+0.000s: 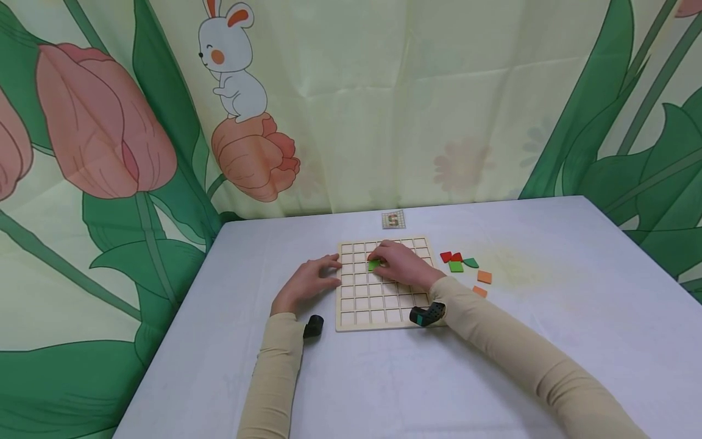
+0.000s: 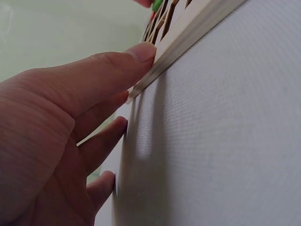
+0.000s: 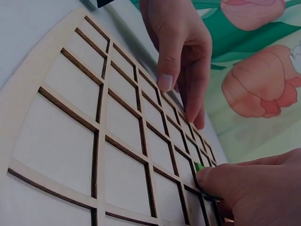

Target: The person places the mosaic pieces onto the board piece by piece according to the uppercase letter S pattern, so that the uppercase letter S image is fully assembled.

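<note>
Held green tile (image 1: 373, 266) partly hidden, card (image 1: 393, 220) unreadable

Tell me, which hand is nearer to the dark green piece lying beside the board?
The right hand: it is over the board, just to the left of the dark green piece. The left hand is farther, at the board's left edge.

The head view looks down from the near side to the far curtain (image 1: 373, 110). Close and low, the right wrist view faces left, the left seemingly far; both share the left edge of the grid board (image 1: 378, 302).
</note>
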`<state>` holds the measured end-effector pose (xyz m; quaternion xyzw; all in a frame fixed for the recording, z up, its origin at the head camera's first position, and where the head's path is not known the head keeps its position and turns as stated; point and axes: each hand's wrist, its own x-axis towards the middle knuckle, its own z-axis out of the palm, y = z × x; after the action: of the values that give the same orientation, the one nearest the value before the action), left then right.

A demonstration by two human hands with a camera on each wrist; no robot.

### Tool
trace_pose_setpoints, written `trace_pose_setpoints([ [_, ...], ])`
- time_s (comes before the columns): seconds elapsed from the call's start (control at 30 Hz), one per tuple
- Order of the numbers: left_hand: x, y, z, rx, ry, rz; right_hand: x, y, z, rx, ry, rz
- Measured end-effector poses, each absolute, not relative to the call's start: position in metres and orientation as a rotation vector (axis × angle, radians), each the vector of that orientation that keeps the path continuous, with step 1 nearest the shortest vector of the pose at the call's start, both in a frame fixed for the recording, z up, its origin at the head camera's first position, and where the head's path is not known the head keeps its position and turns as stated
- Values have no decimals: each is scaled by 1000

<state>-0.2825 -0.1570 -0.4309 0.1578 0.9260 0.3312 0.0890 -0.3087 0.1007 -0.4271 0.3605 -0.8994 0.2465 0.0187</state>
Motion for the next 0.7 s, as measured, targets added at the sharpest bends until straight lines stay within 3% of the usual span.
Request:
trace_pose_setpoints([
  [0.7, -283, -156, -431, 426, 2735, 1026, -306, 101, -424, 1099, -2796, 726],
])
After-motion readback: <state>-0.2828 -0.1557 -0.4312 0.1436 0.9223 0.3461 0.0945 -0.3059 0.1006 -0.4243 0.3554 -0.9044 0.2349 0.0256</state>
